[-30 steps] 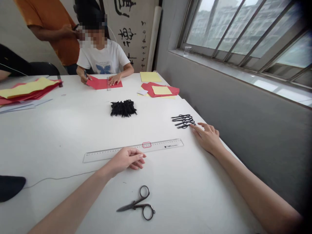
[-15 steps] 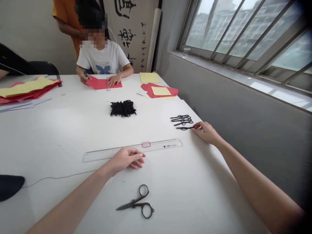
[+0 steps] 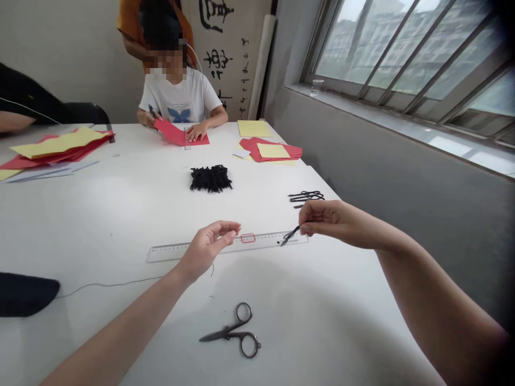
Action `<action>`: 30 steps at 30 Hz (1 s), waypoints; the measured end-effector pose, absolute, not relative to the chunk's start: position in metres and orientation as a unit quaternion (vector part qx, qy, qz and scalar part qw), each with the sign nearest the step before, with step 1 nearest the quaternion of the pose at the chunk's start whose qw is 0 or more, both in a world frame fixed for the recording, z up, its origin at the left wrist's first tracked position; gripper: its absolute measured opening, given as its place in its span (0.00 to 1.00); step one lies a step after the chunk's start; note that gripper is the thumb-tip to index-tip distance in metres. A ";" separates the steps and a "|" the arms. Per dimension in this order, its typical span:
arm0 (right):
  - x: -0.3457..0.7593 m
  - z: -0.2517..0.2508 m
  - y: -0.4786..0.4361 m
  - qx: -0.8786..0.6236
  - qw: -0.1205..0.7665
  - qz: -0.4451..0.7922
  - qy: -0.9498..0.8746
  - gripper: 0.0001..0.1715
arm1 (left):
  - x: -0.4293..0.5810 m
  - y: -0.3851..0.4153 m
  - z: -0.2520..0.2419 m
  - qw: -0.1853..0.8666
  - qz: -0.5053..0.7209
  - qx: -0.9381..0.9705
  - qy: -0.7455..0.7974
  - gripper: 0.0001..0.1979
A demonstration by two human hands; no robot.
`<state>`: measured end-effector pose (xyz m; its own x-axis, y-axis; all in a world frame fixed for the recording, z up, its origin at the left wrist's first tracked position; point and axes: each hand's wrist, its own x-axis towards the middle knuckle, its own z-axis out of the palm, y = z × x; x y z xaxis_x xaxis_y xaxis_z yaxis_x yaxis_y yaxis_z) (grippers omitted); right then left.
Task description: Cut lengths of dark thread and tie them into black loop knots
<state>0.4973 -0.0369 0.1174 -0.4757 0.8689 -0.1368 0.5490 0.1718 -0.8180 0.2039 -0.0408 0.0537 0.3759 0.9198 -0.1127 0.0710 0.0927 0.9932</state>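
Pinched in the fingers of my right hand (image 3: 322,219) is a short black cord loop (image 3: 290,235), hanging over the right end of the clear ruler (image 3: 273,240). My left hand (image 3: 209,244) is raised over the ruler's middle, fingers apart and curved, with nothing in it. Several more black cord loops (image 3: 306,196) lie behind my right hand, partly hidden by it. A bundle of black cords (image 3: 211,178) sits farther back at the middle of the white table (image 3: 132,209). Open scissors (image 3: 237,333) lie near me, in front of the ruler.
Across the table a person (image 3: 179,96) in a white shirt holds red paper (image 3: 173,132). Stacked red and yellow papers (image 3: 68,146) lie at the back left, others (image 3: 277,151) at the back right. A dark object (image 3: 28,295) with a thin cord is at the left.
My right hand has lifted the nearest black cord loop off the table and moved it left over the ruler. My left hand has risen slightly, its fingers spread wider. The view has shifted a little.
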 end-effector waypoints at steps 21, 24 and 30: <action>0.445 0.113 -0.053 -0.473 0.235 0.426 -0.735 0.12 | 0.216 -0.058 0.055 0.731 0.244 0.496 0.400 0.18; 0.444 0.110 -0.052 -0.503 0.269 0.402 -0.716 0.13 | 0.215 -0.056 0.054 0.718 0.240 0.500 0.422 0.20; 0.444 0.105 -0.048 -0.513 0.332 0.409 -0.678 0.14 | 0.214 -0.055 0.054 0.705 0.236 0.509 0.435 0.20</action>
